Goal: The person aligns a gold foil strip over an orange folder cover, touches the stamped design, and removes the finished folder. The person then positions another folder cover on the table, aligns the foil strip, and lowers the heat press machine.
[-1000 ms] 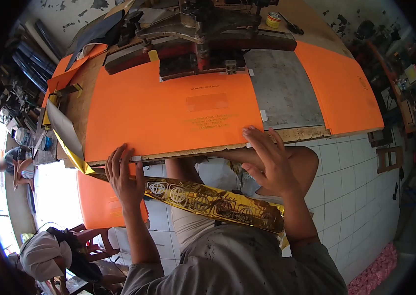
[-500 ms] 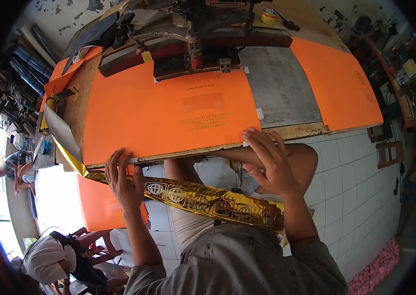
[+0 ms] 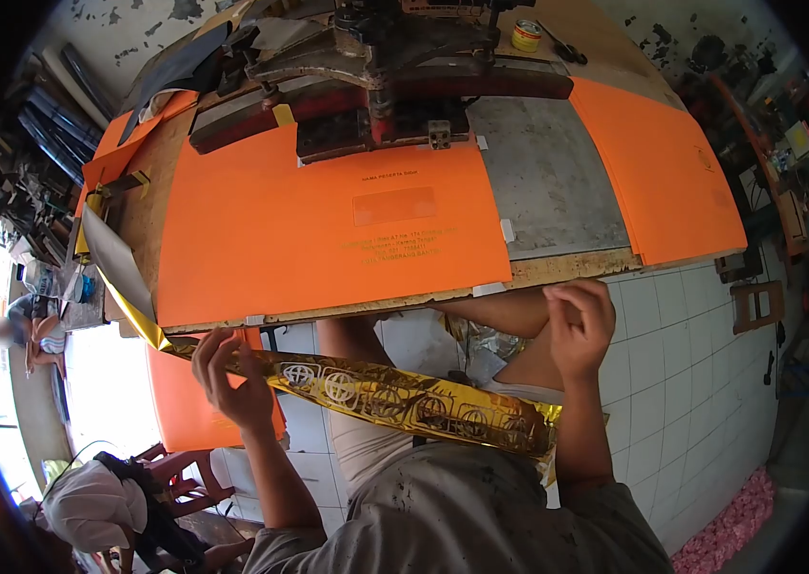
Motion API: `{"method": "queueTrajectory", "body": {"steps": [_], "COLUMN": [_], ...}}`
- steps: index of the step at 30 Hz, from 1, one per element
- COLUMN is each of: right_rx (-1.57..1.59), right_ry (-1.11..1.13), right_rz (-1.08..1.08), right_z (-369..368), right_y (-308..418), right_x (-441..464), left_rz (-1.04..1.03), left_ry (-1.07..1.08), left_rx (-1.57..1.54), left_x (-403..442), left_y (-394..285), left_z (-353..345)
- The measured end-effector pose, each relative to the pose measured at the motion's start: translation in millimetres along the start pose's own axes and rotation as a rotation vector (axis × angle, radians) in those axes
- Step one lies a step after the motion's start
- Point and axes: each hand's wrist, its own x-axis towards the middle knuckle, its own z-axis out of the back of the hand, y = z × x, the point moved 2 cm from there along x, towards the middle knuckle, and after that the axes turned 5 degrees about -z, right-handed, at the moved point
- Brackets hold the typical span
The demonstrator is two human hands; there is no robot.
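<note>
My left hand (image 3: 235,380) is just below the front edge of the table, over the gold foil strip (image 3: 404,400). Its fingers are apart and loosely bent; whether they touch the foil I cannot tell. White globe-like outlines mark the foil, which hangs across my lap and runs up at the left. To the right of the foil, my right hand (image 3: 580,330) is raised off the table edge, fingers loosely curled, with nothing visible in it. An orange printed sheet (image 3: 261,230) lies flat on the metal plate (image 3: 557,172), partly under the press head (image 3: 381,129).
More orange sheets (image 3: 658,172) lie on the right of the table, others (image 3: 185,402) below it at left. A yellow tin (image 3: 526,36) and scissors (image 3: 562,43) stand at the back. One person (image 3: 98,507) is at lower left, another (image 3: 36,330) farther off.
Both hands have come off the orange sheet. My left hand has dropped toward the foil; my right hand has moved to the right, its fingers more curled.
</note>
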Motion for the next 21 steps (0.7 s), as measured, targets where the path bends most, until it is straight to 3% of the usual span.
{"method": "queueTrajectory", "body": {"steps": [1,6,7,10,12,14,16,21], "right_rx": [0.032,0.068,-0.09,-0.441,-0.529,-0.439,-0.369,-0.443], "right_ry": [-0.061,-0.246,-0.205,-0.137,-0.178,-0.299,-0.495,-0.549], "right_rz": [-0.014,-0.054,-0.021,0.075,0.132,0.193,0.232,0.233], "right_z": [2.0,9.2,7.0,-8.5,-33.1,-51.7,-74.8,-85.2], "right_y": [-3.8,-49.0,-47.1,-53.6,-90.8,-115.9,-131.2,-128.3], "right_x": [-0.1,-31.5,-28.1,-23.1,-42.2,-44.5,-37.9,-29.0], "left_rz": [0.008,0.436,0.523,0.855,1.148,1.123,0.838,0.691], "left_ry": [-0.081,-0.438,-0.498,-0.417,-0.259,0.249,0.303,0.584], "left_rx": [0.069,-0.029,-0.032,-0.291,-0.717,-0.809,-0.961,-0.492], "left_x": [-4.4,-53.9,-64.9,-142.4,-192.9,-260.1,-290.5,-217.9], "left_y": [1.2,35.0,38.2,70.3,84.3,95.4,94.7,75.6], "left_z": [3.2,13.0,13.5,-9.5,-41.1,-84.2,-123.7,-193.8]}}
